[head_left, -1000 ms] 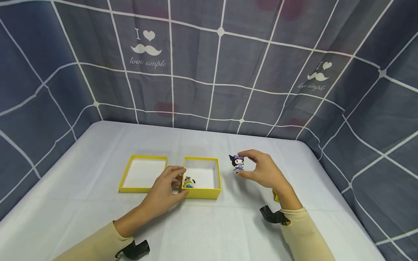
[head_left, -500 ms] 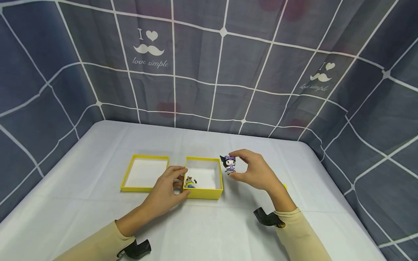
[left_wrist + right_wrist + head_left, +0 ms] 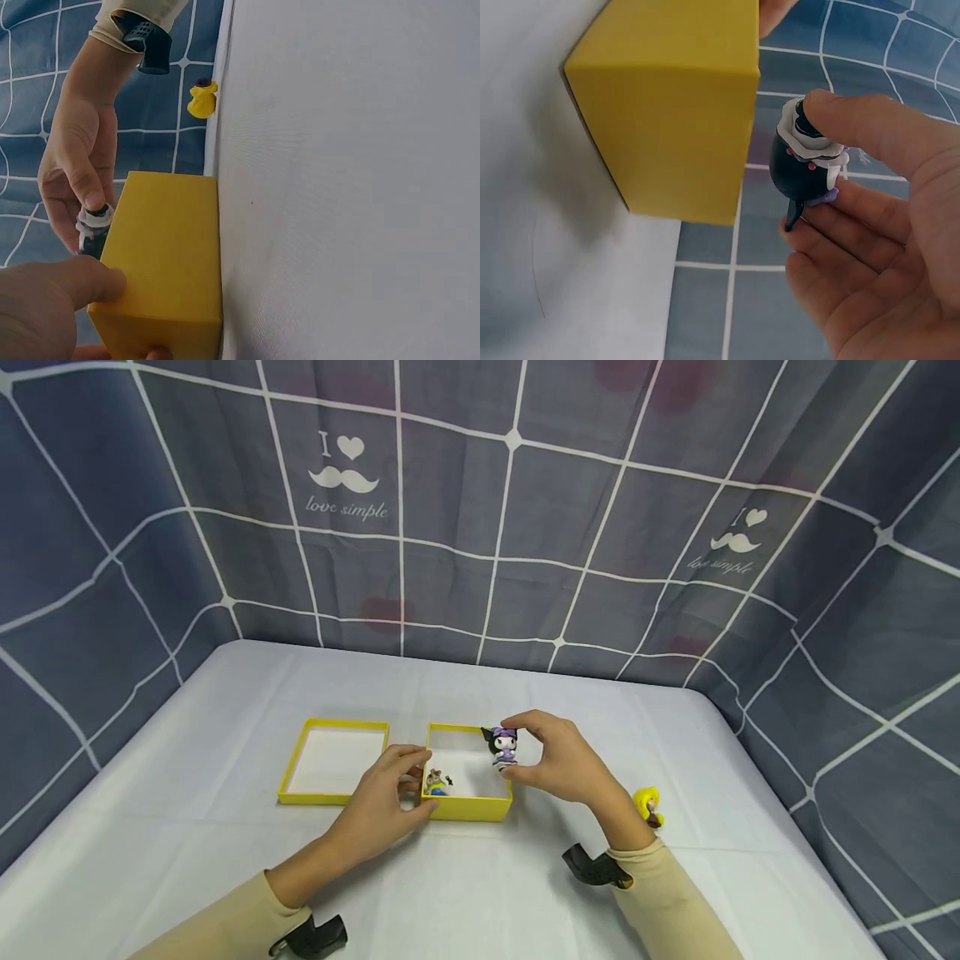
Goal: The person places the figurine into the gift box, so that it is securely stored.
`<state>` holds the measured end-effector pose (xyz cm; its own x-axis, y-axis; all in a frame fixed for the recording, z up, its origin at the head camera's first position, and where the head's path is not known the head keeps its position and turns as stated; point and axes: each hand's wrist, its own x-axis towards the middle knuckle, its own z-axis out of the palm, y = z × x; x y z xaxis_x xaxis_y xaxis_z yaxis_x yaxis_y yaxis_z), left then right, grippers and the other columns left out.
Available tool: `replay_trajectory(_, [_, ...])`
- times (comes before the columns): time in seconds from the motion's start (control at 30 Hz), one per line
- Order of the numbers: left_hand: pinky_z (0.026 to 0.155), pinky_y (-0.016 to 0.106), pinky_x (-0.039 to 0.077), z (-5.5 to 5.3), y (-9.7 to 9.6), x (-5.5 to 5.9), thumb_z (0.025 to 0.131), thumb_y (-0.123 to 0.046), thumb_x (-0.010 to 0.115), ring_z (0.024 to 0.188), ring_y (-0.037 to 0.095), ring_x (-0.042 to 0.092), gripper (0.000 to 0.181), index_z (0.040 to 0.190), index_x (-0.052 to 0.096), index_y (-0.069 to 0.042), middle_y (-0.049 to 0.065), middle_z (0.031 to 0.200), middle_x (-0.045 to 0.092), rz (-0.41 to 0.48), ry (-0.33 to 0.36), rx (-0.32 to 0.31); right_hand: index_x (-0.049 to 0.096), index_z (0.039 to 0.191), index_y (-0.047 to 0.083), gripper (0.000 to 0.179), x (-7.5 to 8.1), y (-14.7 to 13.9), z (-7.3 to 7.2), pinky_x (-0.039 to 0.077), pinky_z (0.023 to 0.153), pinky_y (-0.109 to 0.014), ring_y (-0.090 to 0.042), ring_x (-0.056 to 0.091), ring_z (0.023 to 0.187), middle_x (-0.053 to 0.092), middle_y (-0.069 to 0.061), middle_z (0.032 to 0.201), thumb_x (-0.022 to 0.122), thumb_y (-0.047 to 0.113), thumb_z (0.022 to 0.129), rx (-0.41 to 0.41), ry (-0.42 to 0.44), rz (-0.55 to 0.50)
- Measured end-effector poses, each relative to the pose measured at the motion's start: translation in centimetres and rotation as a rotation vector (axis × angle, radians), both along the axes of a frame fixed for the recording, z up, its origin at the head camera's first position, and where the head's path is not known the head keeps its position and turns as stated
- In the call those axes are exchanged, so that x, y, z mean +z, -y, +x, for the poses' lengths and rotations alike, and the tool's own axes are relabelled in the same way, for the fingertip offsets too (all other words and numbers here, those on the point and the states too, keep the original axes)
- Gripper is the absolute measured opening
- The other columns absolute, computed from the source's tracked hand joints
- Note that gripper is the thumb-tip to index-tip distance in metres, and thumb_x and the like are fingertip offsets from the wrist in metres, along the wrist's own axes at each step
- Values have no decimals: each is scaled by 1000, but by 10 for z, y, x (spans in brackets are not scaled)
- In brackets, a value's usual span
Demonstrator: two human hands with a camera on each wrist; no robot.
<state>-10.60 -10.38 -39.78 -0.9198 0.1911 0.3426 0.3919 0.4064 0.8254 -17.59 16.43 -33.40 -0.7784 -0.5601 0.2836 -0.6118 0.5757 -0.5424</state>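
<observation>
My right hand [image 3: 558,756] pinches a small figurine [image 3: 503,747] with a black-eared hood and purple dress, thumb under its base and fingers at its head. In the head view it overlaps the right wall of an open yellow box [image 3: 471,810] with a white inside. The right wrist view shows the figurine's dark back [image 3: 799,169] beside the box's outer wall. My left hand [image 3: 382,789] grips the box's left side, thumb at the near wall and fingers at the left wall. Inside, in the near left corner, lies another small figurine [image 3: 436,783] in yellow and blue.
A shallow yellow-rimmed lid [image 3: 330,798], white inside, lies left of the box. To the right, near my right wrist, a yellow-haired figurine [image 3: 647,804] sits on the white tablecloth [image 3: 510,885]. A dark gridded curtain [image 3: 450,510] surrounds the back and sides of the table.
My right hand has moved left with the black-hooded figurine, from right of the box to its right wall. The yellow-haired figurine has come into fuller view. My left hand keeps its hold on the box.
</observation>
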Motion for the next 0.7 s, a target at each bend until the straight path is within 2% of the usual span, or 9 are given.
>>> replay_trajectory(0.47, [83,25,58,-1,1,0,74,-1,82,101,18,59,61,128,57,8,6,128,50,-18,-17,11,67,118,14,51,-12,27,1,50,99,-35,-10,59,110,65,9,115,86,21,71,19,-58,-6])
replay_trajectory(0.7, [84,27,58,-1,2,-1,74,0,82,102,23,59,60,128,56,8,6,128,50,0,-7,-7,68,117,14,51,-16,39,2,51,95,-31,-11,60,106,66,8,113,87,25,70,-13,-25,63])
